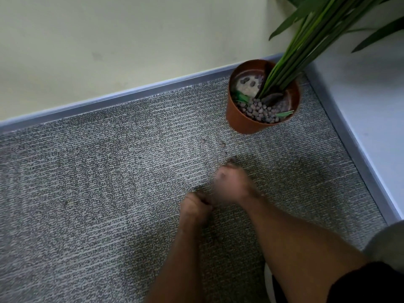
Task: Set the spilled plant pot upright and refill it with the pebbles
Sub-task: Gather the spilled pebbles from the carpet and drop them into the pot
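An orange plant pot (pixel 247 119) stood upright on the grey carpet (pixel 87 204) in the far right corner, partly filled with pebbles (pixel 258 111), green stalks (pixel 301 44) leaning right. A few loose pebbles (pixel 222 143) lay on the carpet nearer. The right hand (pixel 231 184), blurred, reached down among them with curled fingers; the left hand (pixel 194 207) was fisted just beside it.

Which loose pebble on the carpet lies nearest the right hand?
The pebble just beyond the right hand, almost at its fingertips; the other loose pebbles lie farther off, toward the orange pot.
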